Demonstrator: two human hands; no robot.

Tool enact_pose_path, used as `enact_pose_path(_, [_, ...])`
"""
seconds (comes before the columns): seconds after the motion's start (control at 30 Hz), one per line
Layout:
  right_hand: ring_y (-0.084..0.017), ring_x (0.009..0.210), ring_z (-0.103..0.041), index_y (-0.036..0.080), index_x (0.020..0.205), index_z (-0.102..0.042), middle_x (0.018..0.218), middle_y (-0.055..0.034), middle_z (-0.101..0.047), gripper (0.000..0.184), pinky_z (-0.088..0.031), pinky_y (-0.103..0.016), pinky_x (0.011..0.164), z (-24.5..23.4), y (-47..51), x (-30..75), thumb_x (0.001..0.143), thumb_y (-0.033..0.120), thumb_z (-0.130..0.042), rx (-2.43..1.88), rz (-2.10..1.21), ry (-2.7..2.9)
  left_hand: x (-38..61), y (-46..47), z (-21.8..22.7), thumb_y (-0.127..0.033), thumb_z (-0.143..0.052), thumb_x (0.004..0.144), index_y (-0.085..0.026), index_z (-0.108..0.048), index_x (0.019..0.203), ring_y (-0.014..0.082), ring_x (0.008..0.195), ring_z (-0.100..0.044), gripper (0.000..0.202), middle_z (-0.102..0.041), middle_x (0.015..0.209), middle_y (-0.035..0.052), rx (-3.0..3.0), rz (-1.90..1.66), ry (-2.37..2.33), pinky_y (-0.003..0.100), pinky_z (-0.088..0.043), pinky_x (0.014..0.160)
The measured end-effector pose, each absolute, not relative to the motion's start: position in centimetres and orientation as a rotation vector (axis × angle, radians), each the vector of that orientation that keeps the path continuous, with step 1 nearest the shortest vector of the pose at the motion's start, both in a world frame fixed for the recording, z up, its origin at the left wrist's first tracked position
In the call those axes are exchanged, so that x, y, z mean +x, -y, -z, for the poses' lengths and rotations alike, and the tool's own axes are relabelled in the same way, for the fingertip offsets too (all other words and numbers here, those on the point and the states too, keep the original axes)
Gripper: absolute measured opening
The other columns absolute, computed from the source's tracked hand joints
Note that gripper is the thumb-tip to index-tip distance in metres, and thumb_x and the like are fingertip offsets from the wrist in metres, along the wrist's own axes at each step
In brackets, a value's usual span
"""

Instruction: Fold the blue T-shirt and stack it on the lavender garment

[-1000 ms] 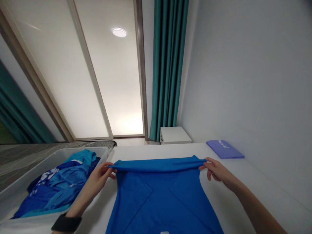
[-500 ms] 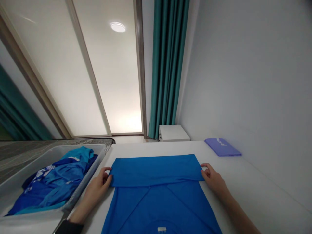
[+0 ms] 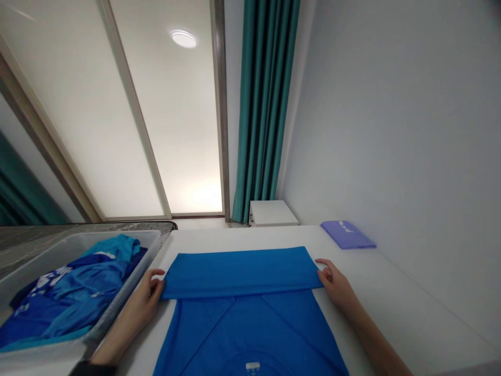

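So, going by the head view, the blue shirt (image 3: pixel 242 331) lies on the white desk (image 3: pixel 235 238), bottom centre of the frame, its far end folded over. Left hand (image 3: pixel 141 303) and right hand (image 3: pixel 337 287) sit at opposite ends of that fold, which probably keeps it straight. Fingers touch both edges; can't tell if they're pinching. Tub (image 3: pixel 152 239) of clothes (image 3: pixel 84 284), lower left, likely sits aside for elbow room.

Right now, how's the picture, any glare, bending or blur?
Head view, top: glare is strongest low on the pale door panel, well below a round light spot; head view, left: the brown door frame slants, perhaps wide-angle distortion; head view, bottom: the blue shirt looks fairly crisp, but print on its neck label is too small to read.
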State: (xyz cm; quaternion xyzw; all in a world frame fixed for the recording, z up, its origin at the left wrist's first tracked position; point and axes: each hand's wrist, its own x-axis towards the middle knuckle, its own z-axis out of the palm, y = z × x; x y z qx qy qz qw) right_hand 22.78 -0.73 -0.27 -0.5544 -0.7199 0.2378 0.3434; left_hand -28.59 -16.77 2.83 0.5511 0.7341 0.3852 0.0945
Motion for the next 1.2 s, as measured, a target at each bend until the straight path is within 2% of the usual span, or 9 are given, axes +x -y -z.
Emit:
enact_pose_path(0.17, [-0.016,0.049,-0.045,0.018,0.108,-0.059,0.053,0.008,-0.039,0.041,-0.033,-0.028,0.054,0.6,0.6,23.1,0.081,0.043,-0.041,-1.42,-0.586,1.972,-28.2,17.0,-3.0,-0.047,-0.039,0.088,-0.024,-0.049,0.098,0.0222,0.052,-0.062,0.027,-0.061,0.058,-0.0027,1.747,-1.025,-2.228,0.028,-0.043,0.052])
enact_pose_path(0.3, [-0.016,0.048,-0.046,0.02,0.098,-0.064,0.053,0.0068,-0.041,0.035,-0.033,-0.029,0.054,1.3,0.2,23.4,0.079,0.038,-0.041,-1.424,-0.528,2.072,-27.7,17.1,-3.2,-0.046,-0.035,0.091,-0.023,-0.051,0.101,0.0232,0.056,-0.065,0.03,-0.065,0.063,-0.0003,1.806,-0.914,-2.242,0.029,-0.043,0.055])
enact_pose_path(0.4, [-0.016,0.05,-0.048,0.02,0.1,-0.064,0.054,0.0065,-0.044,0.036,-0.034,-0.029,0.055,1.3,0.2,23.4,0.078,0.037,-0.041,-1.422,-0.516,2.099,-27.6,17.0,-3.2,-0.047,-0.035,0.09,-0.021,-0.052,0.106,0.0236,0.061,-0.066,0.034,-0.066,0.067,0.0007,1.836,-0.845,-2.255,0.029,-0.043,0.058])
enact_pose_path(0.6, [-0.016,0.051,-0.048,0.019,0.101,-0.064,0.056,0.0056,-0.046,0.036,-0.037,-0.029,0.056,0.6,0.7,23.3,0.078,0.037,-0.042,-1.4,-0.511,2.092,-27.8,17.0,-2.8,-0.043,-0.03,0.09,-0.02,-0.047,0.11,0.0222,0.053,-0.061,0.035,-0.058,0.062,-0.002,1.841,-0.836,-2.26,0.029,-0.04,0.054])
enact_pose_path(0.8, [-0.016,0.051,-0.048,0.02,0.102,-0.065,0.056,0.0058,-0.046,0.036,-0.038,-0.028,0.055,0.6,0.7,23.5,0.078,0.038,-0.045,-1.389,-0.562,2.067,-28.0,17.0,-2.6,-0.045,-0.032,0.089,-0.022,-0.048,0.104,0.0225,0.056,-0.061,0.031,-0.059,0.063,-0.0013,1.802,-0.926,-2.246,0.028,-0.042,0.055])
enact_pose_path(1.03, [-0.016,0.05,-0.048,0.02,0.097,-0.066,0.054,0.0061,-0.045,0.034,-0.036,-0.028,0.054,0.3,0.8,23.4,0.08,0.041,-0.045,-1.424,-0.569,2.101,-27.7,17.2,-3.3,-0.042,-0.035,0.09,-0.023,-0.054,0.096,0.0217,0.065,-0.065,0.028,-0.067,0.073,0.0008,1.842,-0.765,-2.223,0.028,-0.043,0.063])
enact_pose_path(1.2, [-0.015,0.049,-0.047,0.02,0.098,-0.065,0.053,0.0064,-0.043,0.034,-0.035,-0.028,0.054,0.5,0.7,23.4,0.08,0.04,-0.044,-1.423,-0.538,2.124,-27.3,17.2,-3.7,-0.047,-0.038,0.088,-0.022,-0.055,0.097,0.023,0.062,-0.063,0.031,-0.062,0.065,-0.0004,1.845,-0.69,-2.269,0.029,-0.041,0.06])
